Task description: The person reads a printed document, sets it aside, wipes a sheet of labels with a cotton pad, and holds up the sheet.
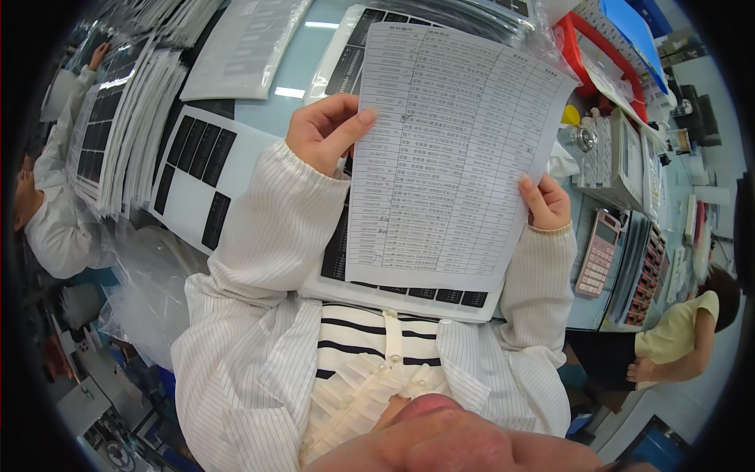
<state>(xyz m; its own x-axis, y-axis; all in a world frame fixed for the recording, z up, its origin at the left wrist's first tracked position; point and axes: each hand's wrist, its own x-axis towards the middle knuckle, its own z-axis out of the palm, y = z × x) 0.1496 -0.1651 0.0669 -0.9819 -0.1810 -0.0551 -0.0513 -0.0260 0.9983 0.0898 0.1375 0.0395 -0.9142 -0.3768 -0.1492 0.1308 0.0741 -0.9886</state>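
Observation:
A printed table sheet (440, 181) with handwritten tick marks is held up in front of me. My left hand (326, 132) pinches its left edge between thumb and fingers. On the opposite edge, lower down, my right hand (544, 202) grips the paper with the thumb on its front. Beneath the sheet lies a stack of white label sheets printed with black blocks (476, 299), partly hidden by the paper. Another label sheet with black rectangles (197, 179) rests to the left, beside my left forearm.
Tall piles of label sheets (130, 126) stand at the left, near a plastic-wrapped packet (244, 47). To the right are a pink calculator (599, 252), a boxy grey device (617, 153) and a red tray (602, 55). People sit or stand at both sides.

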